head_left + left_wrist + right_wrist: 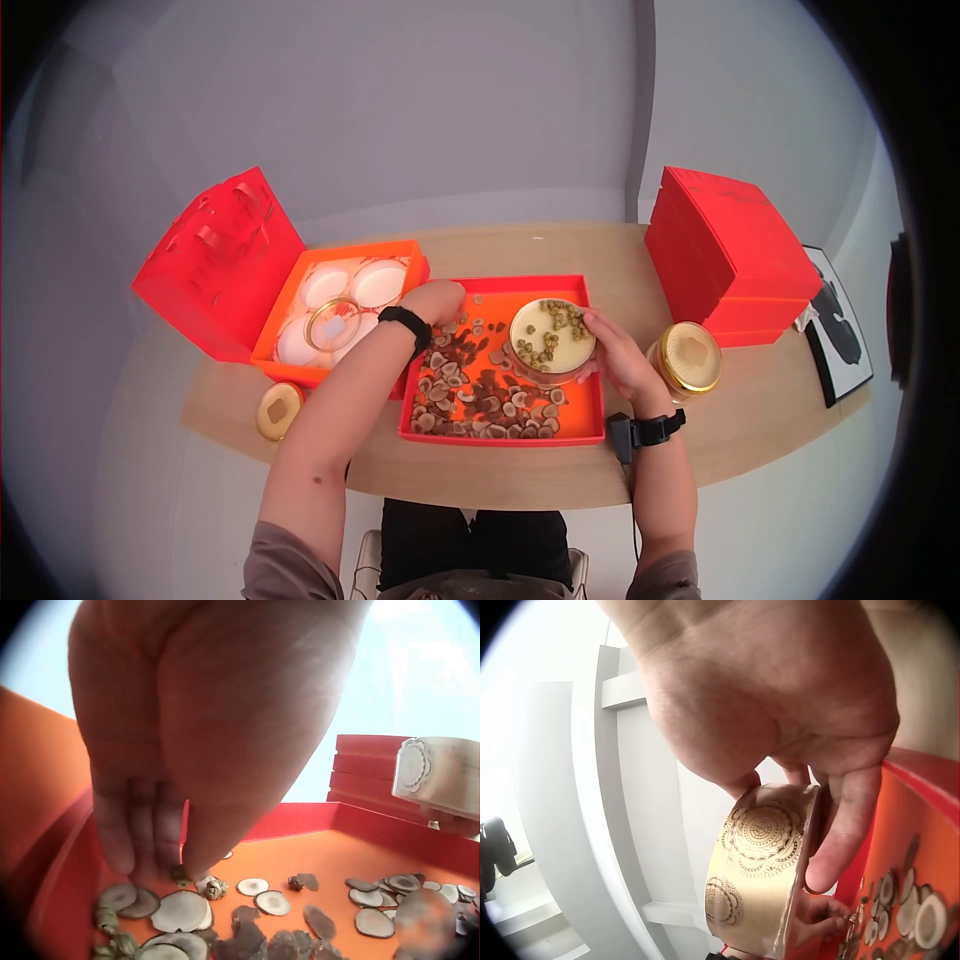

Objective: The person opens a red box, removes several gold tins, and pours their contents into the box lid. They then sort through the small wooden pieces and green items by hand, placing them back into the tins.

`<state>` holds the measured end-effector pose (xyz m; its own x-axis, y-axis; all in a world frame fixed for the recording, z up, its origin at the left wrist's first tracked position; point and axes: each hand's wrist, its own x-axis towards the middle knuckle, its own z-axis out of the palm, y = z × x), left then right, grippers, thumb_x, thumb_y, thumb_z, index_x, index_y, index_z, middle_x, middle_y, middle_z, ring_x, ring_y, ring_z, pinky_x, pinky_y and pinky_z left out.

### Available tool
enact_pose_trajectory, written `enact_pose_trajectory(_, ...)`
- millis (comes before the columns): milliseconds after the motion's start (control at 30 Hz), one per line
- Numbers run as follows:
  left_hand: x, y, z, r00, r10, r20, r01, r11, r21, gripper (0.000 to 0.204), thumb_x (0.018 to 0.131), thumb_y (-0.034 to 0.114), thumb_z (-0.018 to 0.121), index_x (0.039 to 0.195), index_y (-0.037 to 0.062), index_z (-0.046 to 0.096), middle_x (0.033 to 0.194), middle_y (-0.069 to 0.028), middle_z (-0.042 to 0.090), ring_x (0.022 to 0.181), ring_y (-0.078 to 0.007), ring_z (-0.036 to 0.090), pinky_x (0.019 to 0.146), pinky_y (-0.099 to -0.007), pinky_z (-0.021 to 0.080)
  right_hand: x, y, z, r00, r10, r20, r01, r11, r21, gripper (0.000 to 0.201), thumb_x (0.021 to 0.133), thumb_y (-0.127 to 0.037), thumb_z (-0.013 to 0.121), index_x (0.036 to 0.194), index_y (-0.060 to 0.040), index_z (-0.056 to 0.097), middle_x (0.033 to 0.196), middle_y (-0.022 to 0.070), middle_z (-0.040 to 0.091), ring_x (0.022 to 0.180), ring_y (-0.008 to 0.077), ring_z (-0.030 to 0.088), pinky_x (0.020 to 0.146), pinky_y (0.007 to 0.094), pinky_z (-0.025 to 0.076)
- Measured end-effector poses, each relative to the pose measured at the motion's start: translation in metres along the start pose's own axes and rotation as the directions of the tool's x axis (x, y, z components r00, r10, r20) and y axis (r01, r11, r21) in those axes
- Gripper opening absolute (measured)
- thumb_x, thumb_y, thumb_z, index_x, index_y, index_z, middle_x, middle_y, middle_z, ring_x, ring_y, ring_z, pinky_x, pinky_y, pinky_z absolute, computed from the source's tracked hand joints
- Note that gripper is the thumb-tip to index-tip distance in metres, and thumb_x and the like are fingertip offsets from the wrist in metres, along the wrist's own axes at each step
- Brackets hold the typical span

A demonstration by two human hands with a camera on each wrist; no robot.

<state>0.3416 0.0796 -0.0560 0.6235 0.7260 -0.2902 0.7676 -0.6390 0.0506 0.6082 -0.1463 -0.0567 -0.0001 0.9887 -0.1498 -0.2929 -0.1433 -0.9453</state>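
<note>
My right hand (622, 362) grips a round, gold-patterned jar (754, 859) over the right part of a shallow red tray (597, 425). Thumb and fingers clasp its side; small curled green dried pieces (549, 345) lie scattered on its pale inside. At the tray's far left corner, my left hand (437, 299) points downward. In the left wrist view its thumb and fingertips come together on a small curled green piece (181, 876), which they partly hide. Round pale slices with dark rims (180, 910) and brown translucent flakes (281, 946) lie just below those fingertips.
An open red box (262, 358) on the left has white round wells and a clear gold-rimmed ring. Gold-topped jars stand at the near left (279, 411) and right (690, 358). A red box stack (735, 260) and a framed picture (845, 330) are on the right.
</note>
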Motion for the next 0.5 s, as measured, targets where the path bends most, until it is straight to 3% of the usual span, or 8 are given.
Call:
enact_pose_trajectory(233,-0.004,0.003,0.006,0.998,0.063,-0.018,-0.064,0.998,-0.022,0.019,0.082,0.008,0.072,0.101,0.004,0.074,0.1,-0.0187,0.073,0.094,-0.037,0.07,0.08,-0.0451,0.057,0.0,-0.001,0.0,1.0,-0.004,0.024,0.004,1.0,0.014,0.044,0.11,-0.04,0.046,0.138,-0.0074,0.052,0.092,0.0043,0.067,0.071,0.0131,0.069,0.057,0.0262,0.058)
enact_pose_trajectory(300,-0.008,0.006,0.007,0.998,0.055,-0.013,-0.056,0.998,-0.037,0.021,0.083,0.011,0.073,0.103,0.0052,0.073,0.102,-0.0163,0.074,0.097,-0.0347,0.07,0.083,-0.0438,0.057,0.002,0.002,-0.006,0.998,0.004,0.064,-0.004,1.0,-0.014,0.048,0.111,-0.037,0.04,0.145,-0.004,0.047,0.117,0.0091,0.066,0.083,0.0169,0.072,0.058,0.0271,0.06)
enact_pose_trajectory(500,-0.019,0.022,-0.006,0.998,0.053,0.036,-0.05,0.997,-0.065,0.026,0.083,0.011,0.073,0.108,0.0068,0.071,0.103,-0.0151,0.074,0.099,-0.0323,0.07,0.085,-0.043,0.056,0.002,0.003,-0.007,0.998,-0.002,0.057,0.003,1.0,-0.021,0.047,0.111,-0.037,0.041,0.144,-0.004,0.048,0.117,0.0089,0.066,0.082,0.0168,0.072,0.059,0.0277,0.061)
